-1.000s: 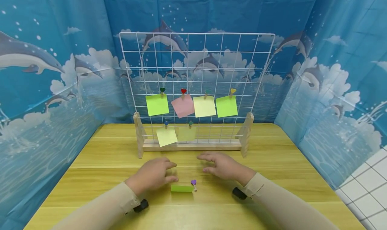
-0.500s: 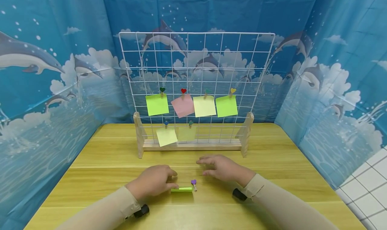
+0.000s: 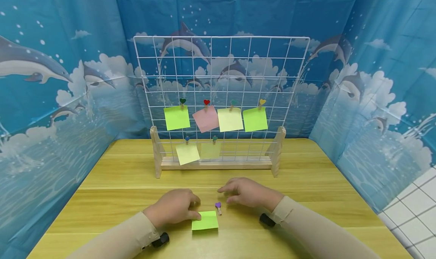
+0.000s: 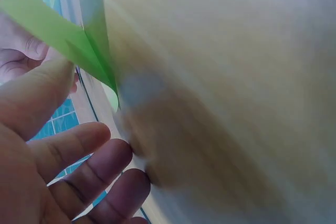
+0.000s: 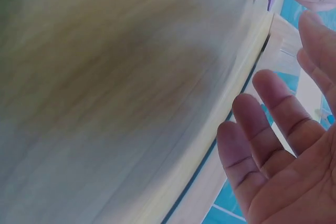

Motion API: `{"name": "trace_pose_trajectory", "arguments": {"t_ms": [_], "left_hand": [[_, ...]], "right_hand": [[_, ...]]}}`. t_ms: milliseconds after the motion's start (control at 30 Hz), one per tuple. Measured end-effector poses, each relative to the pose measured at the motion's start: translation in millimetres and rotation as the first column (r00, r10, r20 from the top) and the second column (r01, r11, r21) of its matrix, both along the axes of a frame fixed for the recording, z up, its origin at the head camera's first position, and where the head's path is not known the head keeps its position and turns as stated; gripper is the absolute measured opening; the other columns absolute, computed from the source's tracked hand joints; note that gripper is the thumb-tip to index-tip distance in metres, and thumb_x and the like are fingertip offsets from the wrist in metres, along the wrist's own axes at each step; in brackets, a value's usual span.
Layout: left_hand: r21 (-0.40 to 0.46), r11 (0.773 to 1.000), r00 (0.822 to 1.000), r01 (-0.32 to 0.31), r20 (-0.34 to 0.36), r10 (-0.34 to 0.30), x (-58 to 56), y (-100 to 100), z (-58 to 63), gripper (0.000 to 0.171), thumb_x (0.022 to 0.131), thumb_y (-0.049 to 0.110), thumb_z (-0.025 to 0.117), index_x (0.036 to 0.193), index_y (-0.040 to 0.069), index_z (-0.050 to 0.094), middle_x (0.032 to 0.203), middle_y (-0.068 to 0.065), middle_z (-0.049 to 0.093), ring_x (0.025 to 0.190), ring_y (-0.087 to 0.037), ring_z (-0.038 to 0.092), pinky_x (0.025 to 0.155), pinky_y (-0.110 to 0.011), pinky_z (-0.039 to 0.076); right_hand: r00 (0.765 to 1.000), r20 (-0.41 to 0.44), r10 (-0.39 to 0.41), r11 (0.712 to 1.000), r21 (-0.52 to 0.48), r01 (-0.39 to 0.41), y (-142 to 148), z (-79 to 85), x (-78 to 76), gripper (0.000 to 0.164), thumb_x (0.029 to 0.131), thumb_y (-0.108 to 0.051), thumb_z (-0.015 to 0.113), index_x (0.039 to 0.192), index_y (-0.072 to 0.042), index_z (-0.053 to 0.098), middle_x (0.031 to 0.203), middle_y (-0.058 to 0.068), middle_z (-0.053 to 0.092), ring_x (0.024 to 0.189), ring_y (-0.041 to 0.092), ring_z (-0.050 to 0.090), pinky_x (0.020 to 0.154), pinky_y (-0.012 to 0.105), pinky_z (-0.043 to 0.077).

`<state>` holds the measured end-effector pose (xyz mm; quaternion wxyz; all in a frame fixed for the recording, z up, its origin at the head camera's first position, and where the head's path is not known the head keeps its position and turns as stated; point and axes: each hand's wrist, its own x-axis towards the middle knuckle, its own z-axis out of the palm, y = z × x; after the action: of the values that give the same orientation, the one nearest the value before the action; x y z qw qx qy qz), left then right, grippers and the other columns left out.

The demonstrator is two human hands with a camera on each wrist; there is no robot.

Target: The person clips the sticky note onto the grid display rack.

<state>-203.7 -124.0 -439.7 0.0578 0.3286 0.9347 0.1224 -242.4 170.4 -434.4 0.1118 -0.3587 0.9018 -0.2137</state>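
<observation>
A bright green sticky note (image 3: 205,220) lies on the table in front of my left hand (image 3: 175,206). My left thumb touches the note near its back left corner; in the left wrist view the other fingers are apart from the green paper (image 4: 63,35), which shows a bend. Just behind the note's right corner is a small wooden clothespin with a purple heart (image 3: 218,208). My right hand (image 3: 250,193) is held over the table to the right of that clothespin, fingers loosely extended and holding nothing. The right wrist view also shows those relaxed fingers (image 5: 278,119).
Behind the hands stands a white wire grid (image 3: 221,85) on a wooden base (image 3: 218,164). Several sticky notes hang from it by heart clothespins, among them a pink note (image 3: 206,120) and a pale yellow note (image 3: 188,154). Dolphin-print curtains (image 3: 51,100) surround the table (image 3: 102,198).
The green note, seen as a narrow strip before, now shows its broad face. My left hand has come down and its thumb has reached the note. My right hand has shifted slightly left and toward me.
</observation>
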Motion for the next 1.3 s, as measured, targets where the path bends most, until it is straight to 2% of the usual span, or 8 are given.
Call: {"name": "trace_pose_trajectory", "arguments": {"t_ms": [133,233,533,833,1100,1300], "left_hand": [[0.013,1.0,1.0,0.009,0.007,-0.009,2.0,0.7,-0.9,0.045,0.088,0.049,0.082,0.117,0.014,0.079,0.091,0.009,0.066,0.073,-0.001,0.05,0.068,-0.026,0.049],[0.008,1.0,1.0,0.013,0.01,-0.013,2.9,0.8,-1.7,0.044,0.088,0.047,0.084,0.117,0.014,0.08,0.091,0.01,0.066,0.073,0.0,0.05,0.069,-0.025,0.05],[0.011,1.0,1.0,0.021,0.012,-0.021,3.5,0.3,-4.2,0.04,0.086,0.043,0.086,0.115,0.015,0.08,0.092,0.01,0.068,0.076,0.001,0.052,0.072,-0.025,0.052],[0.016,1.0,1.0,0.027,0.013,-0.027,3.0,2.2,-3.4,0.031,0.085,0.039,0.087,0.105,0.018,0.078,0.089,0.011,0.067,0.076,0.001,0.055,0.072,-0.026,0.052],[0.073,0.997,0.995,0.015,0.099,-0.022,2.0,5.8,-3.8,0.019,0.085,0.031,0.088,0.092,0.021,0.074,0.079,0.016,0.06,0.07,0.0,0.052,0.067,-0.023,0.048],[0.078,0.997,0.991,0.009,0.131,-0.02,1.8,8.3,-3.9,0.017,0.086,0.026,0.088,0.091,0.021,0.073,0.079,0.016,0.06,0.07,0.0,0.052,0.068,-0.023,0.049]], "right_hand": [[0.998,0.052,0.023,1.0,-0.01,-0.023,-2.8,-0.1,-1.1,0.04,0.097,-0.022,0.077,0.137,-0.022,0.073,0.11,-0.004,0.07,0.096,0.006,0.062,0.09,0.03,0.056],[0.996,0.082,0.041,0.999,-0.012,-0.04,-4.3,-0.2,-2.2,0.04,0.097,-0.022,0.077,0.137,-0.021,0.072,0.105,-0.005,0.068,0.089,0.001,0.057,0.085,0.026,0.054],[0.986,0.143,0.081,0.996,0.029,-0.086,-8.6,-1.6,-8.4,0.039,0.097,-0.021,0.077,0.135,-0.024,0.073,0.094,-0.015,0.065,0.082,0.0,0.055,0.077,0.022,0.052],[0.962,0.265,0.072,0.997,-0.001,-0.075,-13.9,-5.9,-15.9,0.035,0.097,-0.015,0.077,0.131,-0.021,0.076,0.082,-0.012,0.064,0.068,0.001,0.048,0.062,0.018,0.041],[0.937,0.344,0.068,0.998,-0.011,-0.068,-15.6,-8.7,-21.3,0.036,0.095,-0.012,0.079,0.129,-0.021,0.077,0.078,-0.01,0.062,0.068,0.004,0.048,0.062,0.019,0.04],[0.927,0.367,0.07,0.998,-0.017,-0.068,-17.5,-10.2,-24.9,0.036,0.094,-0.012,0.079,0.129,-0.02,0.077,0.075,-0.009,0.06,0.066,0.004,0.047,0.061,0.019,0.039]]}}
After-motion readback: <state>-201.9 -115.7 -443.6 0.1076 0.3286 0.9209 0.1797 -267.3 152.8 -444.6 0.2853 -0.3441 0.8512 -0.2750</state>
